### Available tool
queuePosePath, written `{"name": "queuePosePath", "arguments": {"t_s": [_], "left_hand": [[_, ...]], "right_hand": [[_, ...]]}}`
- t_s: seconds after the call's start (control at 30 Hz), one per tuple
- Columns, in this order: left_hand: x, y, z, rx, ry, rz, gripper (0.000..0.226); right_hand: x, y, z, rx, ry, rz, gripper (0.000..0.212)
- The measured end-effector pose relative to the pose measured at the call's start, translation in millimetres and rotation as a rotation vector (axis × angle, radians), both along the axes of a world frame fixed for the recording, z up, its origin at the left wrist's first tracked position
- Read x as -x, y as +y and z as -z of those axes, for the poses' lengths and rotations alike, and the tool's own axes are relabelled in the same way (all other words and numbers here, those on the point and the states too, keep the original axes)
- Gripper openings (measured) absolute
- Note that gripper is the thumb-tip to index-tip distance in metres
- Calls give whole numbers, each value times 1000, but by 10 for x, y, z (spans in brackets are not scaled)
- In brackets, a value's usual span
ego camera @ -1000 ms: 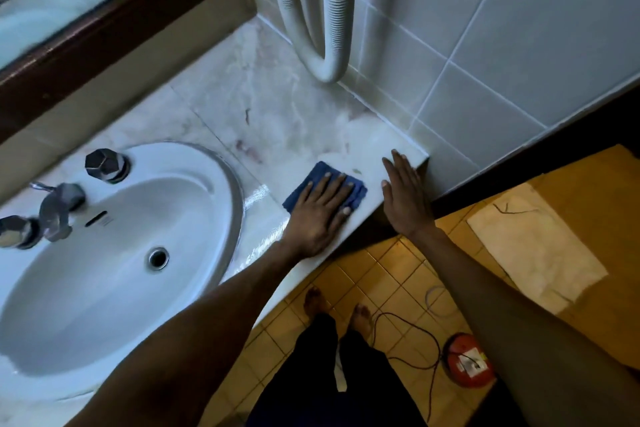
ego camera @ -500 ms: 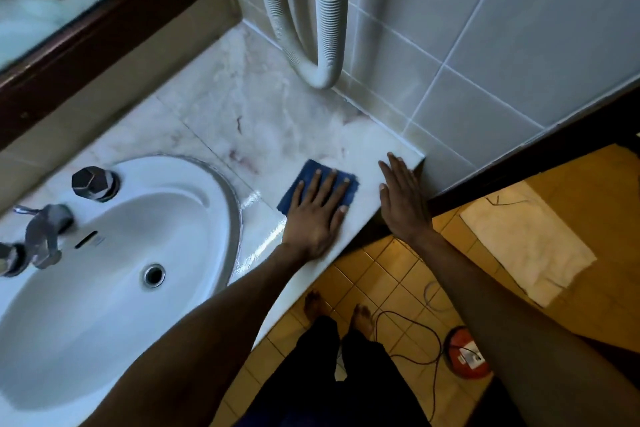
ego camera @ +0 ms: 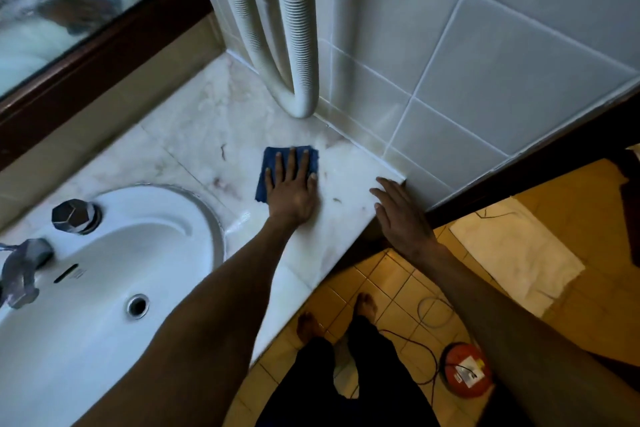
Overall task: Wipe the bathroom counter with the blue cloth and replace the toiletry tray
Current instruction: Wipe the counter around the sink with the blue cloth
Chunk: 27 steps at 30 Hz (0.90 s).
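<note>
We see a pale, veined marble bathroom counter [ego camera: 194,135] with a white oval ceramic sink [ego camera: 104,288] set into it. A folded dark blue cloth [ego camera: 277,158] lies flat on the marble, right of the sink, under our spread left hand [ego camera: 292,189]. Our right hand [ego camera: 401,218] rests flat on the counter's front corner.

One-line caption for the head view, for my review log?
Left hand presses blue cloth flat on marble counter; right hand rests at its edge.
</note>
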<state>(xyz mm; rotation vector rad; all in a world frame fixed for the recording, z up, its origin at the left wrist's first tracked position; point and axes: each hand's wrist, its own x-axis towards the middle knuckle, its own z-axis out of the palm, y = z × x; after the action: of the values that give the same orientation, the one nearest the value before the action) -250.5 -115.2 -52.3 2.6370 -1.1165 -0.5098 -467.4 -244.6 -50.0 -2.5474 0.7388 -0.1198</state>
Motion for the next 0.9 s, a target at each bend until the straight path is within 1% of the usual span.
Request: {"name": "queuePosePath", "arguments": {"t_s": [0.1,0.17,0.27,0.3,0.33,0.37,0.47,0.5,0.57,0.63,0.7,0.77,0.8,0.83,0.9], "left_hand": [[375,-439,-15,20,12,77,58],[595,-534,-32,51,18,141,58],[766,-274,7,62,-50,414,56],[682,-107,29,67,-73,472,56],[553,61,61,74,-98,472,55],[408,219,86,71,-117,419,55],[32,460,44,19,-81,80,56],[19,455,30,5,-59,-7,56],[210,420,12,9,-36,-111,57],[530,522,-21,18,-37,-112,58],[767,794,-40,17,-45,-26,57],[749,1020,-51,13,-68,63,57],[639,1061,-46,18,-84,70,56],[474,1063,-11,20,-96,27,56],[8,928,65,30,-83,-160,56]], "right_hand": [[100,-165,-67,2,-43,7,39],[125,-252,-130,16,-82,-4,36],[97,-306,-239,-14,-106,-39,35],[65,-310,-253,-13,-123,-68,35],[26,-318,-260,0,-142,-107,33],[-17,-322,-250,17,-159,-145,32],[-191,-319,-154,39,-177,-194,29],[-266,-301,-114,40,-179,-206,29],[-418,-245,-54,43,-163,-239,32],[-572,-198,-23,52,-121,-271,36],[-729,-145,13,59,-85,-295,36],[-881,-101,52,84,-72,-318,35],[-949,-94,59,96,-70,-334,36],[-1036,-86,73,107,-63,-357,38],[-1206,-94,91,139,-48,-393,41]]}}
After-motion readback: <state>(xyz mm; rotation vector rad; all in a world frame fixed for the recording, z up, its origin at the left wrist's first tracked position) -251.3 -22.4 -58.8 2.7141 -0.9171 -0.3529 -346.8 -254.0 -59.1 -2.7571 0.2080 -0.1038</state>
